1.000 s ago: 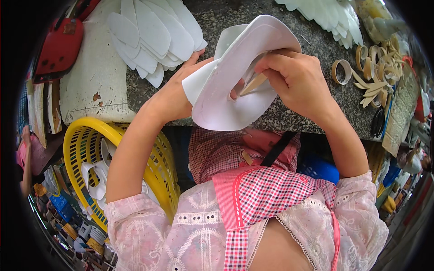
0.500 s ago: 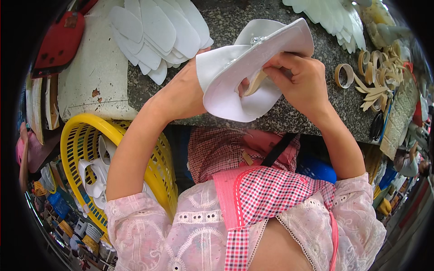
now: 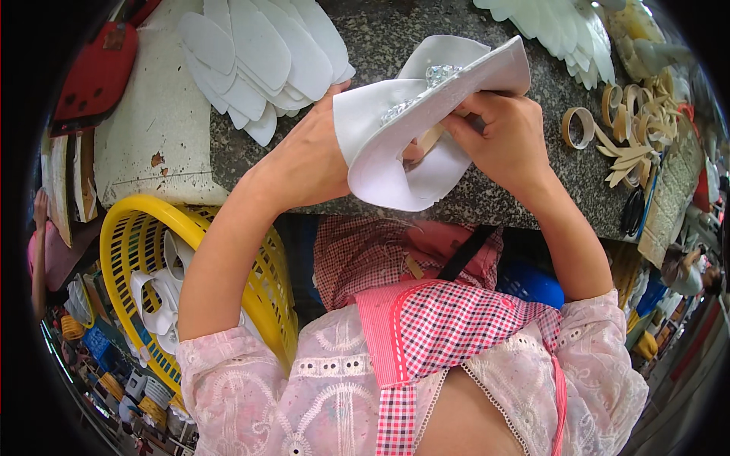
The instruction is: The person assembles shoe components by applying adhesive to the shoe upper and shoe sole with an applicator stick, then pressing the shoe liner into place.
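Over the near edge of the speckled worktop (image 3: 380,45) I hold a white shoe upper (image 3: 391,163), tilted, with clear sparkling stones on its far side. My left hand (image 3: 304,163) grips it from the left; most of its fingers are behind the white material, and a fingertip shows through the opening. My right hand (image 3: 506,137) is closed, thumb and forefinger pinching inside the upper's right part. Between the two hands, a short beige strip (image 3: 430,140) lies within the opening. Exactly what the right fingertips press is hidden.
White sole-shaped pieces (image 3: 262,45) lie fanned at the far left, with another white stack (image 3: 559,34) at the far right. Beige strip rolls (image 3: 579,128) sit on the right. A yellow basket (image 3: 125,207) holding white straps stands below the left edge. Black scissors handles (image 3: 632,219) are at right.
The upper has tipped slightly, showing more of the sparkling stones on its far side. My right hand has shifted a little, and less of the beige strip shows.
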`<state>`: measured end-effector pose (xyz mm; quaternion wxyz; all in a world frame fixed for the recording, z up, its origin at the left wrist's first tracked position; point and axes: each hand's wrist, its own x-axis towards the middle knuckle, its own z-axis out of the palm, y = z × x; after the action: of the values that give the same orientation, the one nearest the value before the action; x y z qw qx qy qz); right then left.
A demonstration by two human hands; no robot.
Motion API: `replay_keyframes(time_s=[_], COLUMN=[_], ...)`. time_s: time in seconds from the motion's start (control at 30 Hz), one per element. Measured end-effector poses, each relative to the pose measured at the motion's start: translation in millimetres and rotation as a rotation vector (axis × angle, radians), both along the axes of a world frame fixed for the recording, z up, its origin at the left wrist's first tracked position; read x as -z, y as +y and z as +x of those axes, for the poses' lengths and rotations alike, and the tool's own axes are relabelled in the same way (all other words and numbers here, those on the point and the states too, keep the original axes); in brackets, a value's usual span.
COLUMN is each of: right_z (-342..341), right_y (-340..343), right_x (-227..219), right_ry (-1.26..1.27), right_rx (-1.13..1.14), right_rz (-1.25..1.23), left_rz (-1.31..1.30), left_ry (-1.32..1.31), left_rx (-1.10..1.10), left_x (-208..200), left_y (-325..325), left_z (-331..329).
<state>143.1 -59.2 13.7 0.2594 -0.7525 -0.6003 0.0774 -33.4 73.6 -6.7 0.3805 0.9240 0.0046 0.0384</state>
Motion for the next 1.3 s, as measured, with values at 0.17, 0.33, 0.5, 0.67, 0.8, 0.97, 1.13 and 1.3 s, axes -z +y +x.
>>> replay_keyframes(time_s=[0.17, 0.33, 0.5, 0.67, 0.8, 0.97, 1.13, 1.3], right_z=[-1, -2, 5, 20, 17, 19, 17, 19], right_y=[-1, -1, -2, -10, -6, -3, -6, -5], right_x=[3, 3, 5, 5, 16, 23, 25, 26], right_ry=[-0.022, -0.102, -0.143, 0.141, 0.025, 0.031, 0.085, 0.128], right_rx=[-0.007, -0.027, -0.095, -0.228, -0.176, -0.078, -0.083, -0.036], right_rz=[0.041, 0.027, 0.039, 0.244, 0.343, 0.311, 0.37, 0.311], left_rz=[-0.004, -0.008, 0.04, 0.043, 0.007, -0.052, -0.095, 0.009], left_ry=[0.028, -0.064, 0.089, 0.047, 0.08, -0.015, -0.039, 0.022], left_rx=[-0.01, -0.027, -0.022, -0.07, -0.143, -0.185, -0.152, -0.147], left_x=[0, -6, -7, -9, -15, -20, -8, -19], left_y=[-2, -5, -7, -12, -18, -27, -21, -17], left_z=[0, 5, 8, 12, 14, 23, 21, 32])
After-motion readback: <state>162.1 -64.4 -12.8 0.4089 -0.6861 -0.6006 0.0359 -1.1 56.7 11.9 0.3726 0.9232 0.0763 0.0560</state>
